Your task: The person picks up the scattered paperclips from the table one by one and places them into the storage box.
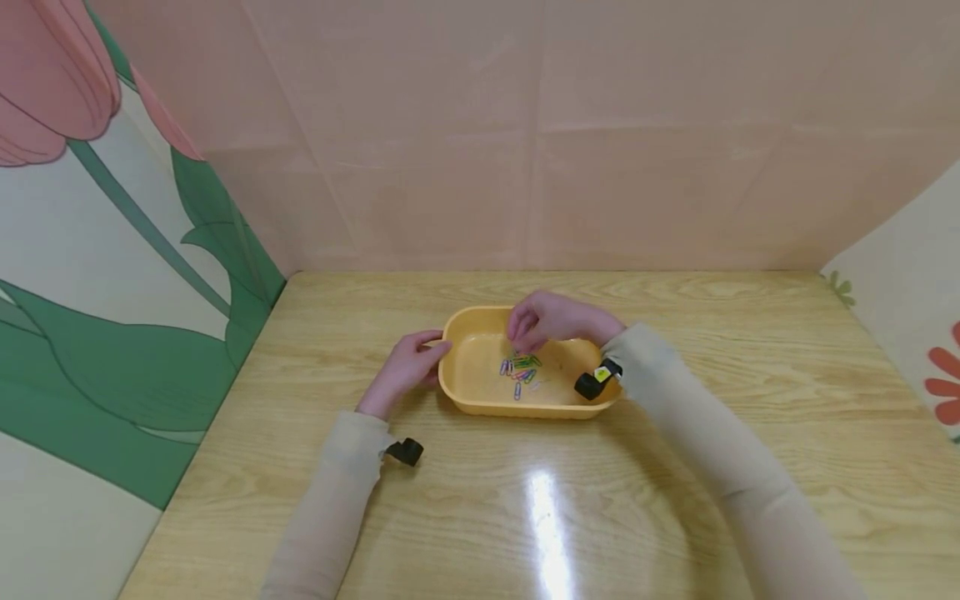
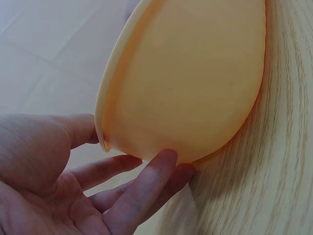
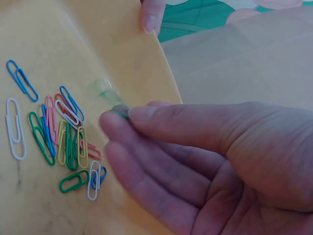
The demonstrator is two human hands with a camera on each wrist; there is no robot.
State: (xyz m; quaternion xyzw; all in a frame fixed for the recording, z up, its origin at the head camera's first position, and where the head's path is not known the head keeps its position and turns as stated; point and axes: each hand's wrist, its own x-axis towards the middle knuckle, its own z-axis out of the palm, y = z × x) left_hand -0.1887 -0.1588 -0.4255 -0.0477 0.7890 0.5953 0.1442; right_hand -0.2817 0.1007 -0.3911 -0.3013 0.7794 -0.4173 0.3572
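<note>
A yellow plastic basin sits on the wooden table, with several coloured paper clips in a loose pile on its floor. My left hand grips the basin's left end, thumb over the rim. In the left wrist view, its fingers lie against the outer wall. Over the pile, my right hand is inside the basin. Its thumb and forefinger pinch a green paper clip, mostly hidden by the fingertips. A blurred, see-through green streak shows just beyond them.
The wooden table extends around the basin, with a bright reflection in front. A pink sheet rises behind its back edge. Panels with flower prints flank the sides. Each wrist carries a small black camera.
</note>
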